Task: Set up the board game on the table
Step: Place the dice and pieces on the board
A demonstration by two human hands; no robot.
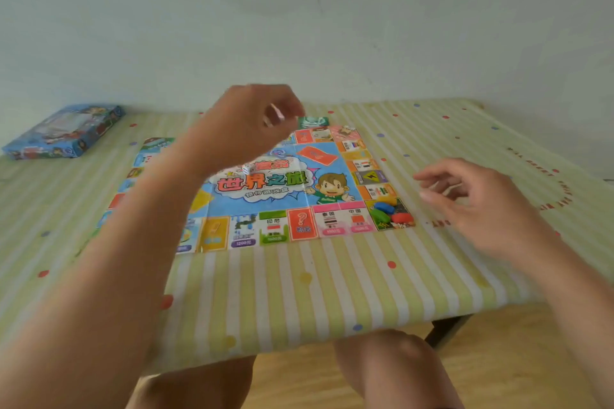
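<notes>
Setup looks mostly done: board flat on table, 4 tokens on its near-right corner, orange cards and 1 die mid-board, box far left; left hand curled above board, cannot tell if holding anything, right hand loose, empty, near tokens.

The left hand was raised with the forearm stretched forward and the fingers curled inward. Blur hid whether they pinched anything. The right hand hung lower, to the right, fingers loosely bent, holding nothing.
</notes>
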